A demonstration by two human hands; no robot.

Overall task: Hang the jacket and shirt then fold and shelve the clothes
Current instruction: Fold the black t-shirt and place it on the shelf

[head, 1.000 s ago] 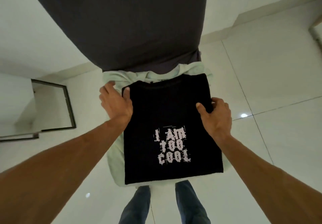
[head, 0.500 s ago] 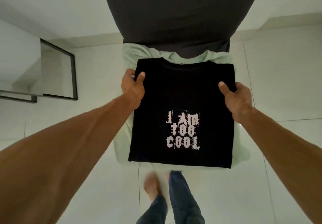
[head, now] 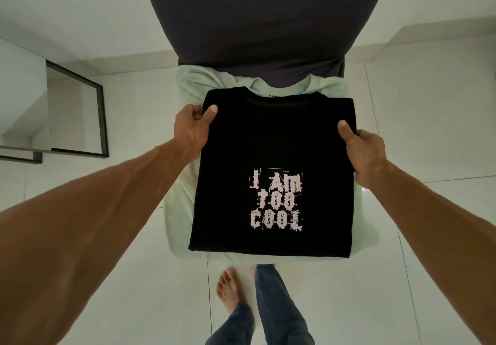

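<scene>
— So, what are the hands doing?
— Both clamp the same load. The left hand (head: 192,127) pinches the left edge of the black T-shirt (head: 273,140), thumb pressed on top and fingers curled round the side. The right hand (head: 362,151) grips the right edge the same way, thumb on top, its fingers hidden beneath.
— And where is that shirt?
— Held up off the floor tiles (head: 429,108), lying flat on a pale green garment (head: 178,210) that shows past it on the left, at the far end and along the near edge. The two are carried as one stack.
— How far along would you say the job is?
— Folding looks done for these two: the black one is a neat rectangle, collar at the far end, corners square. Shelving is what's left, I'd judge. No shelf shows, and no hanger or jacket either, so I can't rate the hanging part.
— What's the stuff like?
— The black cloth is matte and dense, with a pale print (head: 276,202) in ragged, cracked letters reading "I AM TOO COOL". The green cloth looks limper, its margins wrinkled and sagging. Beyond it a broad dark grey cloth (head: 255,22) fills the top of the view, smooth, meeting the green collar end. I can't tell whether it belongs to the stack.
— And around?
— Glossy white tiles with thin joints, a black-framed panel (head: 104,122) at the left, and below, a bare foot (head: 228,288) and a leg in blue jeans (head: 279,309).
</scene>
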